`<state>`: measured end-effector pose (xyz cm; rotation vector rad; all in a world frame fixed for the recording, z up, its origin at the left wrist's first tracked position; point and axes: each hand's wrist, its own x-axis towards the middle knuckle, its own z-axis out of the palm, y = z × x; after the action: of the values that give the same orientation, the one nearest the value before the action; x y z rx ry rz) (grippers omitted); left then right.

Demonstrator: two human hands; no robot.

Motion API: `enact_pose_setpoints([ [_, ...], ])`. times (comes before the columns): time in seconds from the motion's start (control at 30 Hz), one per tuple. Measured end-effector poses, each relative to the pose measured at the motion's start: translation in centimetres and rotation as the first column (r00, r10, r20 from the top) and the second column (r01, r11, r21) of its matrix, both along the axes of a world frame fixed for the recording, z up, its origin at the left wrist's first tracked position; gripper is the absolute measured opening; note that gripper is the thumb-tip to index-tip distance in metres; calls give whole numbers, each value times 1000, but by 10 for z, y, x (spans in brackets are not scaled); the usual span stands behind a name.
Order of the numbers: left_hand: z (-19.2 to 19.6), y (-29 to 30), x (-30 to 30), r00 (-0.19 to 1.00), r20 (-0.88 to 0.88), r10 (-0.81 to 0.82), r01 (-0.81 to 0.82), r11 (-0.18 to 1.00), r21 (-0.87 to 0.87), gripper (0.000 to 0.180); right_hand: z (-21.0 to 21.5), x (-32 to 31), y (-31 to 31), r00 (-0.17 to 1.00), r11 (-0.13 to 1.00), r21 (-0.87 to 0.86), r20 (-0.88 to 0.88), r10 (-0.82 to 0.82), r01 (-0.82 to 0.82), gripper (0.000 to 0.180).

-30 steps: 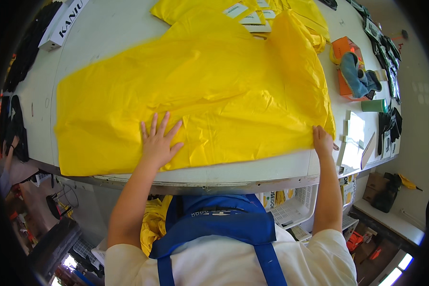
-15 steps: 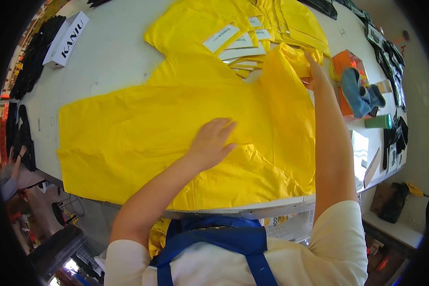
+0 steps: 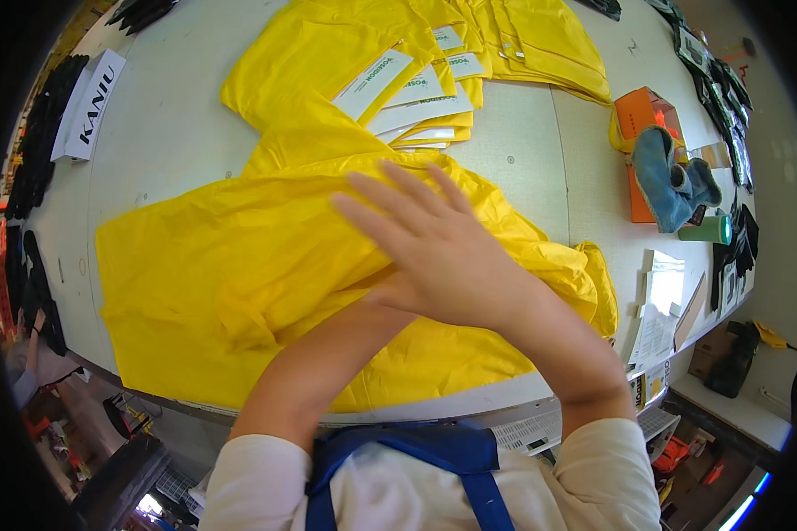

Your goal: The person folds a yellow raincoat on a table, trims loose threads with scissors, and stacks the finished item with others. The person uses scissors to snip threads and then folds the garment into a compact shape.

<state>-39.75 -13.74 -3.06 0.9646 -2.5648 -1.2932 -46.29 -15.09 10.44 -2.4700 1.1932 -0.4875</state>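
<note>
A large yellow smooth-fabric garment [image 3: 177, 283] lies across the near half of the table, its right part now folded over the middle in loose creases. My right hand [image 3: 429, 234] is over the centre of the garment, fingers spread and slightly blurred, with nothing in it. Underneath, my left hand [image 3: 391, 294] rests at the fabric, mostly covered by the right one. Its fingers are hidden. Just beyond, several yellow garments with white printed cards [image 3: 416, 115] are stacked, and part of the spread cloth reaches up to them.
More folded yellow garments [image 3: 540, 44] lie at the far side. To the right stand an orange box [image 3: 642, 111], a blue cloth [image 3: 660, 181] and a green cylinder [image 3: 707, 230], near papers [image 3: 657, 301]. A white box [image 3: 88, 106] and black items [image 3: 40, 150] line the left.
My right hand has swept from the far right to the middle, crossing over my left hand. The garment's right side has folded inward, baring table surface there.
</note>
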Motion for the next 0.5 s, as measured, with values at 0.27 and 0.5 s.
enact_pose_setpoints([
  [0.27,56,11,134,902,43,430,-321,735,-598,50,-77,-170,117,665,728,-46,-369,-649,684,71],
  [0.5,57,-81,204,825,165,541,-411,373,832,33,-126,-224,134,675,670,-234,-69,-734,705,29],
])
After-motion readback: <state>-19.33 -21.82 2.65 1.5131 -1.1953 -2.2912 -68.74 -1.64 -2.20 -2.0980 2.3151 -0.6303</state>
